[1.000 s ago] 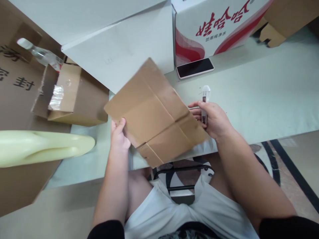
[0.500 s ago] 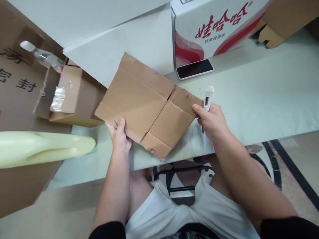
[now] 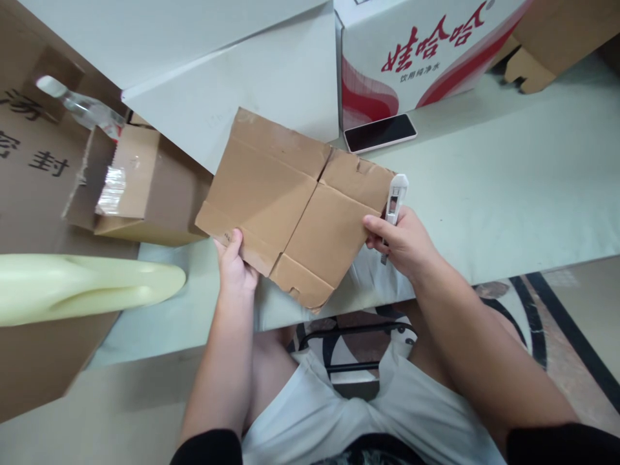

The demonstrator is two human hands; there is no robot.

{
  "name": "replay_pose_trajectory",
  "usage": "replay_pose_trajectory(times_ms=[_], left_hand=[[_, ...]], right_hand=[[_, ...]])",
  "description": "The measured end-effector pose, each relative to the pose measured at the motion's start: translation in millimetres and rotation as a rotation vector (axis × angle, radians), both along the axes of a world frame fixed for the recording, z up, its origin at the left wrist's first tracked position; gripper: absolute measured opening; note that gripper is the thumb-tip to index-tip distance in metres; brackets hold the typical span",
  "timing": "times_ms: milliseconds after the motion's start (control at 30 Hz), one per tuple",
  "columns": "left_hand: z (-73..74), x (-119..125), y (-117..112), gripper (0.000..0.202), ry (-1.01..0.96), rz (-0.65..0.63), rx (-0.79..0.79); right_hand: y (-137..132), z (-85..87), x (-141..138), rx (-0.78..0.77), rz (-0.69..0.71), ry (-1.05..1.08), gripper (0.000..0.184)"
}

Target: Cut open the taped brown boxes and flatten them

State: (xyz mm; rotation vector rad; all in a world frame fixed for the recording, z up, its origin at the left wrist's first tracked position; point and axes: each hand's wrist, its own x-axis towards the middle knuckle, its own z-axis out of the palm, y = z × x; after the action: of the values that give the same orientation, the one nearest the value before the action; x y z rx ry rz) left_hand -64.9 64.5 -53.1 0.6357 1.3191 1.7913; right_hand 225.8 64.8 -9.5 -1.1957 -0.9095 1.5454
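Note:
A flattened brown cardboard box [image 3: 271,187] is held up at a tilt over the pale cloth-covered table, its creases and slots facing me. At its lower left edge my left hand [image 3: 236,263] grips it, thumb on top and the other fingers behind. My right hand [image 3: 400,239] pinches the right edge with the thumb in front. That same hand also keeps a white utility knife [image 3: 396,194], upright between the fingers; part of it is hidden by them.
A black-screened phone [image 3: 380,134] lies before a white and red carton [image 3: 411,64]. On the left stand a small open cardboard box [image 3: 155,187], a clear plastic bottle [image 3: 84,108] and a pale yellow smooth object [image 3: 97,287]. A large white box [image 3: 271,84] rises behind the cardboard.
The cardboard has turned slightly and flattened toward me. My right hand has slid left and down along its edge, with the knife. My left hand has barely shifted.

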Motion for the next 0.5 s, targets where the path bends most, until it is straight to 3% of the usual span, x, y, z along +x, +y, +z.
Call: replay_pose_trajectory(times_ms=[267, 500], left_hand=[[-0.3, 1.9, 0.6, 0.052, -0.052, 0.023, -0.021], [1.9, 4.9, -0.9, 0.053, -0.091, 0.058, -0.045]], right_hand=[[-3.7, -3.9, 1.4, 0.020, -0.044, -0.030, 0.043], [-5.7, -6.1, 2.4, 0.032, 0.086, -0.066, 0.045]])
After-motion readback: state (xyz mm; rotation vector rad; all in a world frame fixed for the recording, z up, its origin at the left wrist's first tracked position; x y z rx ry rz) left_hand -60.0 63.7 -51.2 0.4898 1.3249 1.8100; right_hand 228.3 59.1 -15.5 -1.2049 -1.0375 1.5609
